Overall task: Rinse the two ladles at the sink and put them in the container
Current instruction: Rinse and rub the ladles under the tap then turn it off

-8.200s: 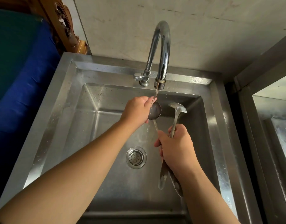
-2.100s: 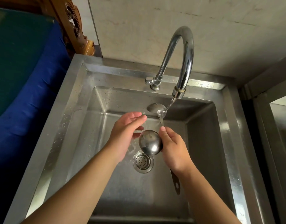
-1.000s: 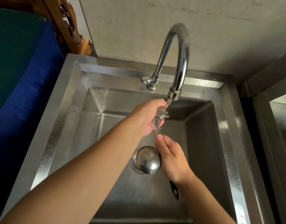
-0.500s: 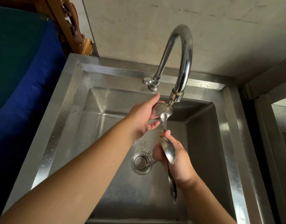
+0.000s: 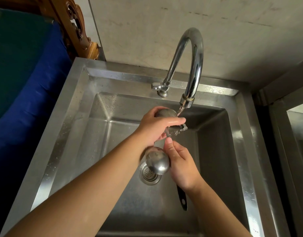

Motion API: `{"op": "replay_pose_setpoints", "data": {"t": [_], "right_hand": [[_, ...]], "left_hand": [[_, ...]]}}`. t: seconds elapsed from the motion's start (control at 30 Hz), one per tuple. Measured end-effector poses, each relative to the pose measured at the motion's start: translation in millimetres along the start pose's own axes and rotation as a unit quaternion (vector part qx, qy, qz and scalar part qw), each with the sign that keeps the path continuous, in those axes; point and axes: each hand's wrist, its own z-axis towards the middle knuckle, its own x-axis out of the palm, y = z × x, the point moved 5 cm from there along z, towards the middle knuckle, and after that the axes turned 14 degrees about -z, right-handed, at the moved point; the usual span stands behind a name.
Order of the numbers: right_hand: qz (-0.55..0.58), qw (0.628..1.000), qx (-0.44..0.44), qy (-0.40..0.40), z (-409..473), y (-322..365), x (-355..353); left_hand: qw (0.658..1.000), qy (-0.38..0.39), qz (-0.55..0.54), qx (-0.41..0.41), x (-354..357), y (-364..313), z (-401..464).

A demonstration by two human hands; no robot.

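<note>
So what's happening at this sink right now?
A person is rinsing two steel ladles over the sink. The left hand rubs the upper ladle's bowl under water running from the tap. The right hand grips both handles, with the second ladle's bowl turned back-up above the drain. No container is in view.

Home kitchen: steel sink (image 5: 73,106) w/ gooseneck tap (image 5: 191,65), carved wood furniture (image 5: 75,31) beside.

One ladle bowl (image 5: 164,113) under the faucet (image 5: 190,69), the other (image 5: 157,160) above the drain (image 5: 149,175)
</note>
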Motion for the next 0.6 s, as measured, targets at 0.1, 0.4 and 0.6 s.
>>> {"op": "replay_pose_setpoints", "data": {"t": [0.1, 0.4, 0.6], "right_hand": [[-0.022, 1.000, -0.002, 0.012, -4, 1, 1], [0.023, 0.997, 0.074, 0.019, -13, 3, -3], [0.149, 0.978, 0.115, 0.088, -19, 6, -1]], "left_hand": [[0.998, -0.009, -0.042, -0.037, 4, 1, 4], [0.967, 0.040, -0.218, -0.128, 13, -1, 13], [0.985, 0.029, -0.155, -0.064, 2, 7, 20]]}}
